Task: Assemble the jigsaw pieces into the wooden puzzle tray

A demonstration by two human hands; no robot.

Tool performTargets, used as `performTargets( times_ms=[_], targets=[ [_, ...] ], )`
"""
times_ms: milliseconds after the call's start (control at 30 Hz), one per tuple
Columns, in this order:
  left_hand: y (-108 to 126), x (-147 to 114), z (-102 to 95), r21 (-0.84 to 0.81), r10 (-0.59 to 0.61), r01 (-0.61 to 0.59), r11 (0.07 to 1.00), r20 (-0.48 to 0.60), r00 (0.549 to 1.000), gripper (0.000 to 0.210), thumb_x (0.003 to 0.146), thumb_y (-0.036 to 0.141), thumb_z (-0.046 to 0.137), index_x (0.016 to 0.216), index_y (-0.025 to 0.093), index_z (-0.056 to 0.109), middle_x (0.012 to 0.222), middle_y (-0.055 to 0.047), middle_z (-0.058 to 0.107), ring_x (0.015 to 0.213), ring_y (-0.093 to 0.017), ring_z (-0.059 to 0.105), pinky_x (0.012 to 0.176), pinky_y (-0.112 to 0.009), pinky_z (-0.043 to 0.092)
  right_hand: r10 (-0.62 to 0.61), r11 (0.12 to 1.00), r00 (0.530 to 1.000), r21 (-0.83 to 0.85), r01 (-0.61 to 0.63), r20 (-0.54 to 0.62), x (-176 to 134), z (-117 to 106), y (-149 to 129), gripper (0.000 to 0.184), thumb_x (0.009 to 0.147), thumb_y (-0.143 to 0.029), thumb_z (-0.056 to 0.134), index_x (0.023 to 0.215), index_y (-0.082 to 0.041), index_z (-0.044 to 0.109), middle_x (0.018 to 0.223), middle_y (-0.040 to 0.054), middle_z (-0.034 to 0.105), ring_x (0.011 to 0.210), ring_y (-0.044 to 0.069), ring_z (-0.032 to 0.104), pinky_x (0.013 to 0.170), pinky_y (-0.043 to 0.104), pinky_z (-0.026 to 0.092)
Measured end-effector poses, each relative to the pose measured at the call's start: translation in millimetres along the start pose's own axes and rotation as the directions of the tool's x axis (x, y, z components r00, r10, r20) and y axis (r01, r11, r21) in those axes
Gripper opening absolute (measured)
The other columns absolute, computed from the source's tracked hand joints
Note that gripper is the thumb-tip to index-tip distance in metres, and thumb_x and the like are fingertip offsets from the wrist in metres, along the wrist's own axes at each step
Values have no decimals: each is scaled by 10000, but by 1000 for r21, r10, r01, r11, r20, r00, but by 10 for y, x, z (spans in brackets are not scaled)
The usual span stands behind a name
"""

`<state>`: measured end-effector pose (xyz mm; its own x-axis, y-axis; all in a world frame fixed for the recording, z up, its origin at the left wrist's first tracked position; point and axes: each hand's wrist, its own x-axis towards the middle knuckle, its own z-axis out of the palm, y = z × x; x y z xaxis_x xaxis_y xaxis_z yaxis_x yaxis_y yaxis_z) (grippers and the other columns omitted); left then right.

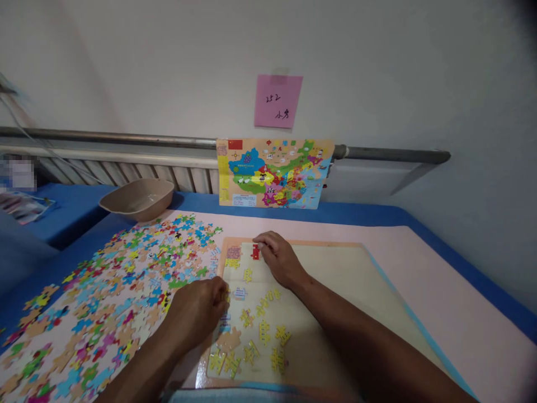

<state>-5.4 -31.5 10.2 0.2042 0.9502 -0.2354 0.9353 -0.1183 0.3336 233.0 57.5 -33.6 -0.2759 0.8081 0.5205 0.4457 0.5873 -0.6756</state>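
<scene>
The left hand (203,301), curled, hid whether it gripped anything. Left of it, loose jigsaw pieces (86,324) ran out of view; beyond the right hand (279,257), the map poster (272,174) bore illegibly small print (244,200).

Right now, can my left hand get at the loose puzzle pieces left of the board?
Likely yes: the left hand is by the board, close to the loose pieces, with nothing standing between.

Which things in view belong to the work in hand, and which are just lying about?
Work:
- right hand, at the red piece
- left hand, at the board's left edge
- loose pieces
- map, probably for reference

Apparently unused:
- basin
- pink note
</scene>
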Motion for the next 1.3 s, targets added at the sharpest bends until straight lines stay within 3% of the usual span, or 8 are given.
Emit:
performTargets(
  times_ms=[300,467,633,767,933,1300],
  targets=[
    [-18,21,18,-19,-11,10,1000,-25,1000,144,876,223,653,984,267,737,845,14,751,810,-204,681,662,-292,315,-12,1000,1000,-1,12,2,3,25,36,201,1030,-209,492,1043,-234,691,1065,61,707,1039,227,644,952,411,497],
    [5,-13,-20,-20,-15,14,1000,-44,999,222,893,213,651,1078,287,749,898,11,781,892,-221,709,692,-291,338,-17,1000,1000,-6,17,2,5,25,43,198,1032,-204,493,1038,-238,688,1063,61,706,1034,226,644,946,412,499],
    [143,-150,-43,13,58,-58,998,-21,998,175,864,143,583,880,257,716,843,0,751,808,-197,677,672,-302,322,-16,1000,1000,-4,16,6,4,15,24,194,1031,-199,498,1040,-240,687,1072,62,706,1049,227,646,954,413,504],
    [351,-279,102,3,161,-162,987,34,986,120,843,177,590,749,239,631,816,-10,726,785,-197,658,663,-316,324,-14,1000,1000,-3,14,4,4,14,14,194,1033,-202,498,1038,-243,687,1066,59,706,1042,229,645,952,418,505],
    [514,-287,379,-12,259,-259,966,114,959,62,848,241,601,878,253,654,934,-43,751,899,-247,689,729,-342,406,-14,1000,1000,-1,14,-1,7,18,9,191,1036,-217,498,1027,-245,687,1050,59,706,1028,233,648,934,418,510],
    [553,-269,385,-16,180,-180,984,151,972,89,808,266,655,896,256,649,961,-52,746,946,-264,691,784,-360,456,4,1000,1000,5,-4,-3,8,13,3,198,1028,-196,492,1030,-245,684,1066,60,704,1043,230,647,948,415,506]
  ],
)
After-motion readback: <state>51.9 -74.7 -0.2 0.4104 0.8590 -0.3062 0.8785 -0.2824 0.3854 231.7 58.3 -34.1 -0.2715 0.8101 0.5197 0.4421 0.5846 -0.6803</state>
